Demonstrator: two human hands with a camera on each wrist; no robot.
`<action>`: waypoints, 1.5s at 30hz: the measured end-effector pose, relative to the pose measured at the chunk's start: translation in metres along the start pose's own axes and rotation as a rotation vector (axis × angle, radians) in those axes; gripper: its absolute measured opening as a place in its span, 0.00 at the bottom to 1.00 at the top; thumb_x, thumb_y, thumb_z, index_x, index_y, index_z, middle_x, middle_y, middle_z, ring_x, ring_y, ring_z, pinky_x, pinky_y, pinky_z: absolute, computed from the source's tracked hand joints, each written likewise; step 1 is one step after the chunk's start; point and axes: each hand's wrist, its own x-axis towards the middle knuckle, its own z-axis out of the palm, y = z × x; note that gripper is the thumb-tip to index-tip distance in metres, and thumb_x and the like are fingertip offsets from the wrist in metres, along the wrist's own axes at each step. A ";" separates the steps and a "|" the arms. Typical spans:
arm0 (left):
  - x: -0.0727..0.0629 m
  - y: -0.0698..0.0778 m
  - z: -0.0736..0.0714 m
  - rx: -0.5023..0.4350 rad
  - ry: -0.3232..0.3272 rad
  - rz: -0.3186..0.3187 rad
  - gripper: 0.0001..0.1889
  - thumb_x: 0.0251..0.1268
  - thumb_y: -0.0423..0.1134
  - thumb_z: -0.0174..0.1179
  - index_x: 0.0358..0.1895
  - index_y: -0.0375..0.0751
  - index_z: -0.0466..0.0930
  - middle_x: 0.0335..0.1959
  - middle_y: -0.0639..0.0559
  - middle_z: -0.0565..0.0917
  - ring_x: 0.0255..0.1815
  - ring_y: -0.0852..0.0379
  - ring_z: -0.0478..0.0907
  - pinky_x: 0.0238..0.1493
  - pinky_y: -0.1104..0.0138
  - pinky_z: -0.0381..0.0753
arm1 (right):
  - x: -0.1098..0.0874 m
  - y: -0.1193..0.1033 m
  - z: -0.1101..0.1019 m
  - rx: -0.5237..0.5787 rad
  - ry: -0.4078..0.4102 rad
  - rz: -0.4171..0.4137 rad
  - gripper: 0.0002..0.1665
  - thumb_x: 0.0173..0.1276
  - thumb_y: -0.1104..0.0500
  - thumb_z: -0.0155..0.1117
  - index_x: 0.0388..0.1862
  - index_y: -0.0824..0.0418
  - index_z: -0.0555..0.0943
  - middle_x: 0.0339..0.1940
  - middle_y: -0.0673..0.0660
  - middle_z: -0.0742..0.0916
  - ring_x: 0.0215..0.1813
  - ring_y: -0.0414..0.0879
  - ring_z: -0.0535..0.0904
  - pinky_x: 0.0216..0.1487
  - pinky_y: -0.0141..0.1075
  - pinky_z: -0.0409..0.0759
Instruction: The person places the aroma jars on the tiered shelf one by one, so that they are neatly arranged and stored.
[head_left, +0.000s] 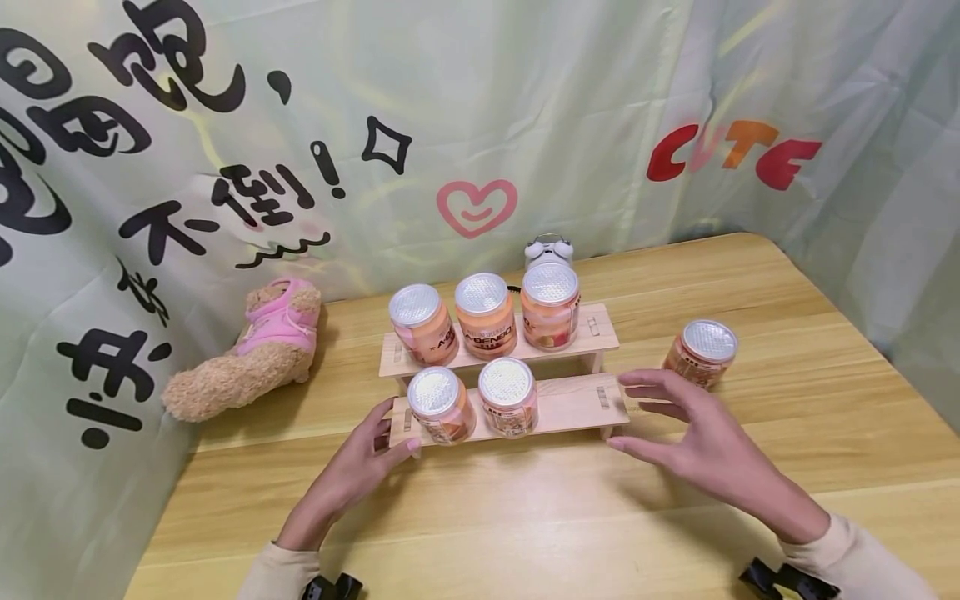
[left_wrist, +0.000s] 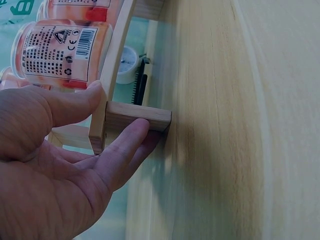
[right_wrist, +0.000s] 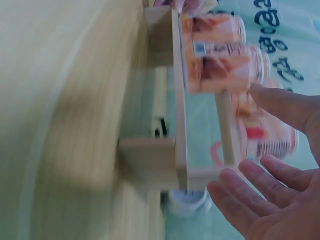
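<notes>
A two-tier wooden display rack (head_left: 562, 405) stands on the table, with three lidded jars (head_left: 485, 321) on its back tier. Two more jars (head_left: 508, 398) are on the front tier, toward its left. My left hand (head_left: 365, 460) holds the rack's left front end. In the left wrist view, its thumb (left_wrist: 80, 102) lies along the board's edge and its fingers reach under to the wooden leg (left_wrist: 140, 116). Just off the right end, my right hand (head_left: 693, 425) is spread with nothing in it. Beyond that hand, a single jar (head_left: 703, 354) sits on the table, partly covered by it.
A plush toy in pink clothing (head_left: 277, 342) lies at the back left against the printed curtain (head_left: 585, 108). Behind the rack stands a small white alarm clock (head_left: 548, 250). Wooden tabletop (head_left: 495, 525) extends in front of the rack.
</notes>
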 end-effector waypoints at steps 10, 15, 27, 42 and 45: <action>-0.002 -0.001 -0.001 0.008 0.008 -0.005 0.42 0.71 0.36 0.64 0.79 0.30 0.48 0.67 0.23 0.70 0.66 0.32 0.72 0.62 0.49 0.78 | -0.022 0.031 -0.029 -0.061 0.063 0.139 0.37 0.47 0.68 0.85 0.57 0.64 0.79 0.51 0.38 0.83 0.48 0.25 0.79 0.49 0.18 0.78; -0.001 -0.002 -0.001 -0.008 0.010 0.000 0.41 0.71 0.36 0.64 0.79 0.31 0.49 0.66 0.25 0.72 0.64 0.35 0.74 0.60 0.51 0.80 | -0.029 0.044 -0.043 -0.112 0.064 0.257 0.35 0.50 0.63 0.85 0.56 0.66 0.77 0.49 0.47 0.84 0.45 0.24 0.79 0.44 0.19 0.80; 0.001 -0.004 0.001 -0.015 0.008 0.011 0.41 0.71 0.35 0.64 0.79 0.29 0.49 0.66 0.26 0.73 0.64 0.35 0.75 0.59 0.53 0.81 | -0.022 0.078 -0.075 -0.236 0.032 0.470 0.49 0.54 0.50 0.84 0.64 0.75 0.69 0.55 0.75 0.81 0.39 0.32 0.82 0.31 0.18 0.77; 0.001 -0.005 0.003 -0.009 0.018 0.014 0.42 0.71 0.36 0.65 0.79 0.29 0.48 0.66 0.24 0.72 0.64 0.34 0.74 0.61 0.50 0.80 | 0.013 0.093 -0.077 -0.120 -0.016 0.473 0.60 0.55 0.50 0.83 0.74 0.75 0.58 0.68 0.78 0.70 0.62 0.78 0.73 0.35 0.13 0.73; 0.001 -0.005 0.002 -0.016 0.015 0.018 0.42 0.71 0.36 0.64 0.79 0.30 0.49 0.66 0.24 0.72 0.65 0.33 0.74 0.60 0.50 0.80 | 0.017 0.094 -0.074 -0.117 -0.021 0.466 0.59 0.55 0.50 0.83 0.74 0.74 0.59 0.67 0.77 0.71 0.63 0.76 0.72 0.37 0.12 0.71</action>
